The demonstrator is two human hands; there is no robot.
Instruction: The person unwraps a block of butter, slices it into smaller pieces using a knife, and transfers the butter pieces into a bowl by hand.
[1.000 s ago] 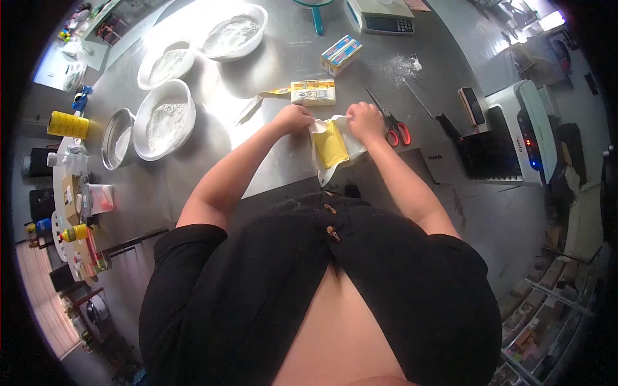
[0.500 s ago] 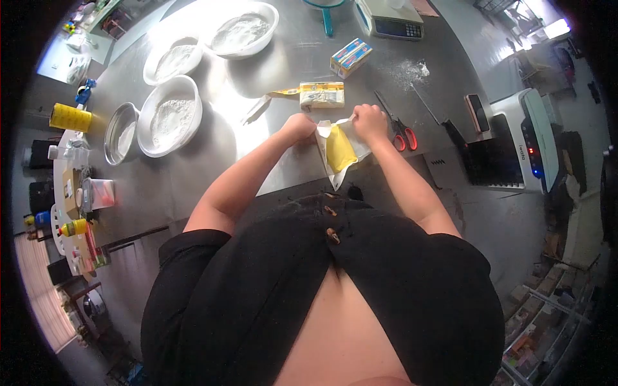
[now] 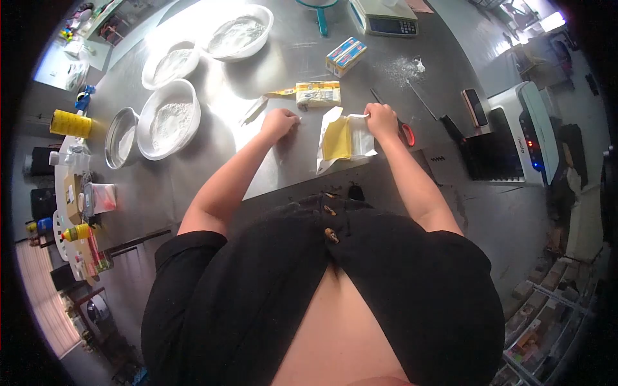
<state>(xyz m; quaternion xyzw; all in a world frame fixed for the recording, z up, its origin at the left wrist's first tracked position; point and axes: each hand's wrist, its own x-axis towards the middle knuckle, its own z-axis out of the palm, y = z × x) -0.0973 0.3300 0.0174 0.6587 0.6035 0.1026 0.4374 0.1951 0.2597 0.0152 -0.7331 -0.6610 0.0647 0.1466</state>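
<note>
A yellow block of butter (image 3: 337,140) lies near the table's front edge on its opened wrapper (image 3: 362,137), which is white inside. My right hand (image 3: 382,120) is closed on the wrapper's upper right corner. To the left, apart from the butter, my left hand (image 3: 280,125) rests low over the table with its fingers curled together. A small pale bit shows at its fingertips, too small to name. Just beyond the butter sits a wrapped block (image 3: 318,94) in yellow and white paper. Scissors (image 3: 405,132) with red-and-black handles lie partly hidden behind my right hand.
Several bowls of white powder, one a white bowl (image 3: 145,143), stand at the left. Farther back are a blue-and-yellow pack (image 3: 346,56), a teal-handled strainer (image 3: 322,23) and a scale (image 3: 384,19). A knife (image 3: 452,129), a phone (image 3: 475,107) and a white appliance (image 3: 533,128) are at the right.
My left hand has let go of the wrapper and moved left. The wrapper now lies spread toward the right, showing more of the butter. My right hand still grips its corner, slightly farther right.
</note>
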